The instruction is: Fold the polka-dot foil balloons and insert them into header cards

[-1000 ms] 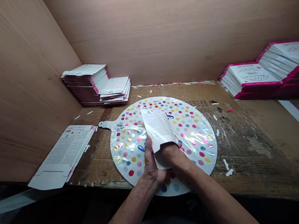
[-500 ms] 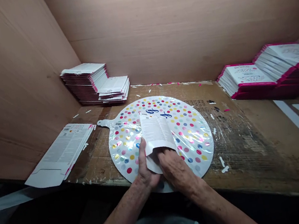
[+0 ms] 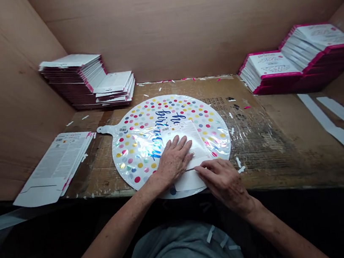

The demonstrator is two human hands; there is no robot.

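Note:
My left hand [image 3: 176, 158] lies flat with fingers spread on a white printed paper envelope [image 3: 197, 140], pressing it down. At the envelope's near right edge, by the dark slit above its flap [image 3: 187, 181], my right hand [image 3: 224, 181] has thumb and fingers pinched together on the paper. Beneath the envelope is a flat round foil balloon [image 3: 134, 160] with coloured dots, blue lettering and a small tab at its left. My hands cover part of the envelope.
Similar envelopes [image 3: 49, 163] overlap at the left. Stacks of white and pink envelopes stand at the back left [image 3: 72, 83] and back right [image 3: 310, 62]. White paper strips [image 3: 332, 132] lie on the right of the cardboard-covered table [image 3: 267, 149]. Wooden panels [image 3: 176, 26] enclose it.
My right fingers have come out of the envelope's opening and moved to its right edge. The envelope now lies flat on the balloon, and my left hand has shifted on top of it.

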